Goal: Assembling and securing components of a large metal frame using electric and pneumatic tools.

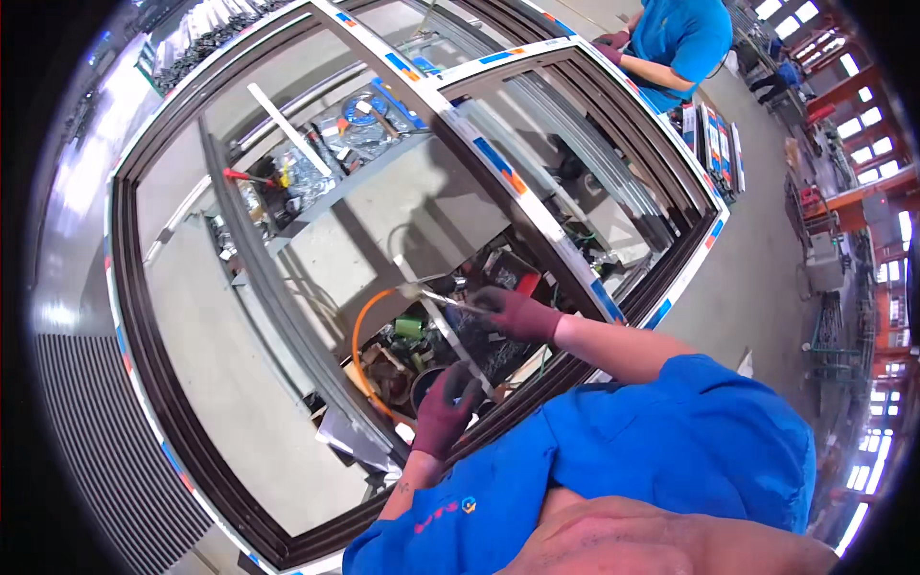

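Observation:
Both my hands wear dark red gloves with dark fingertips. My right hand (517,312) is closed on the end of a slim silvery tool (458,304) over the opening of a large brown frame (479,177). Near the tool's far end an orange hose (356,331) curves up; whether the two are joined is unclear. My left hand (446,414) is raised above the near side of the frame, fingers bent and apart, with nothing visible in it. Below the hands, through the opening, show a green cylinder (409,328) and a dark round container (429,385).
The frame carries white, blue and orange protective tape and has a grey rail (259,240) across it. A red-handled tool (247,176) lies at the left, near a blue coil (364,109). A co-worker in blue (682,43) stands at the far right corner. Ribbed dark material (105,422) lies lower left.

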{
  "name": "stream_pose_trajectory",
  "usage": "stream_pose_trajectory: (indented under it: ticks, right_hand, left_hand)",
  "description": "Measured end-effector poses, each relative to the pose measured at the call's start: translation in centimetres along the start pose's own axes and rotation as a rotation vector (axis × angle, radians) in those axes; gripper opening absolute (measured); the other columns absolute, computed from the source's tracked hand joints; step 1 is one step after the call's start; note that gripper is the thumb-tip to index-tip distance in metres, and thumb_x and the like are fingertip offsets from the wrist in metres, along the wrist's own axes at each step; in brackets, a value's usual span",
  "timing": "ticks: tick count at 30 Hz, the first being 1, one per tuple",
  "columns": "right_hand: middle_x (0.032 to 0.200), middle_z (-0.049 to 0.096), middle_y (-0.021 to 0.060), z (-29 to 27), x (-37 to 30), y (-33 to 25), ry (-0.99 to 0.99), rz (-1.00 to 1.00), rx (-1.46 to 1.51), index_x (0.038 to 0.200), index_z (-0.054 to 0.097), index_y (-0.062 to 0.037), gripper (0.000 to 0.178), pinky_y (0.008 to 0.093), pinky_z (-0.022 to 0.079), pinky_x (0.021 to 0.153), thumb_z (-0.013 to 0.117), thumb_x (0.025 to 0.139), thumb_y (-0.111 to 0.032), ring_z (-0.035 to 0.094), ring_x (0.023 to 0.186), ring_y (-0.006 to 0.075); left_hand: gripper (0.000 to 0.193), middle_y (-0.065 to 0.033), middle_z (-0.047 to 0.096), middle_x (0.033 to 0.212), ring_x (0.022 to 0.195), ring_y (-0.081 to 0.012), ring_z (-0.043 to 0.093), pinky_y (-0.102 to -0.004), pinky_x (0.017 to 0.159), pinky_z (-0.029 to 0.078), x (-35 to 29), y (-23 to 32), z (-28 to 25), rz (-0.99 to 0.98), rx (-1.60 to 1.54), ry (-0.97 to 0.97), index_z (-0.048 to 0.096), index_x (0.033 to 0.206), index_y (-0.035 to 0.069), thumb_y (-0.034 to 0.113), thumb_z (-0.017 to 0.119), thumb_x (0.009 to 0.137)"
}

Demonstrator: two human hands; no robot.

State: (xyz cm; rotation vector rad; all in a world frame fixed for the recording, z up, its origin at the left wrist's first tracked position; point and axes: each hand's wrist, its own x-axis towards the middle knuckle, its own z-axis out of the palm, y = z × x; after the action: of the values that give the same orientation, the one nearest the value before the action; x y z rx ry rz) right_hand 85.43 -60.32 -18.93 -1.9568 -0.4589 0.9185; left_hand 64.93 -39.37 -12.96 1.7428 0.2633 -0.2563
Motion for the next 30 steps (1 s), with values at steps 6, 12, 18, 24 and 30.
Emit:
stream_pose_trajectory:
  ticks: [6, 12, 18, 24, 30]
  right_hand:
    - [0.126, 0.079, 0.0241, 3.6, 2.9, 12.4, -0.531, 0.089, -0.879, 0.138, 0.075, -0.0094, 0.043, 0.0525, 0.061, 0.099, 0.07, 0.098, -0.025, 0.078, 0.112, 0.0394]
    - [0.117, 0.076, 0.0224, 2.5, 1.2, 3.4, -0.533, -0.06, -1.199, 0.135, 0.073, -0.0116, 0.041, 0.0563, 0.061, 0.097, 0.069, 0.101, -0.034, 0.075, 0.109, 0.0464]
    - [0.108, 0.074, 0.0236, -13.0, 15.6, -10.7, -0.166, -0.754, -0.742, 0.106, 0.071, -0.0037, 0.031, 0.0512, 0.06, 0.088, 0.074, 0.099, -0.033, 0.074, 0.103, 0.0417]
    - [0.118, 0.075, 0.0252, -26.7, 37.8, -18.0, 0.534, -0.778, -1.06, 0.121, 0.078, -0.0067, 0.03, 0.0499, 0.059, 0.098, 0.061, 0.109, -0.028, 0.072, 0.115, 0.0446]
    - [0.151, 0.068, 0.0242, -36.4, 60.8, -7.5, 0.286, -0.258, -1.086, 0.142, 0.072, -0.0107, 0.052, 0.0569, 0.051, 0.115, 0.045, 0.113, -0.045, 0.066, 0.138, 0.0463]
  left_hand:
    - [0.047, -0.021, 0.074, 0.131, 0.122, -0.0404, 0.074, -0.0444, 0.103, 0.059, -7.4, 1.2, 1.6, 0.175, 0.189, 0.067, 0.068, 0.144, 0.005, 0.029, 0.077, 0.105]
    - [0.044, -0.0208, 0.075, 0.129, 0.117, -0.0397, 0.076, -0.045, 0.1, 0.06, -11.2, 1.4, 6.0, -0.034, 0.252, 0.226, 0.068, 0.142, 0.005, 0.028, 0.075, 0.105]
    - [0.032, -0.0148, 0.078, 0.11, 0.099, -0.0377, 0.078, -0.048, 0.082, 0.061, -9.5, 1.6, 10.8, -0.12, 0.535, 0.568, 0.075, 0.129, 0.01, 0.027, 0.077, 0.102]
    - [0.036, -0.0161, 0.077, 0.101, 0.09, -0.0416, 0.075, -0.0507, 0.081, 0.06, -9.7, 1.7, 11.8, -0.257, 0.673, 0.701, 0.078, 0.126, 0.016, 0.026, 0.082, 0.091]
    - [0.032, -0.0184, 0.079, 0.101, 0.092, -0.0412, 0.076, -0.0511, 0.083, 0.062, -8.3, 2.7, 11.7, -0.395, 0.688, 0.64, 0.08, 0.12, 0.011, 0.028, 0.086, 0.093]
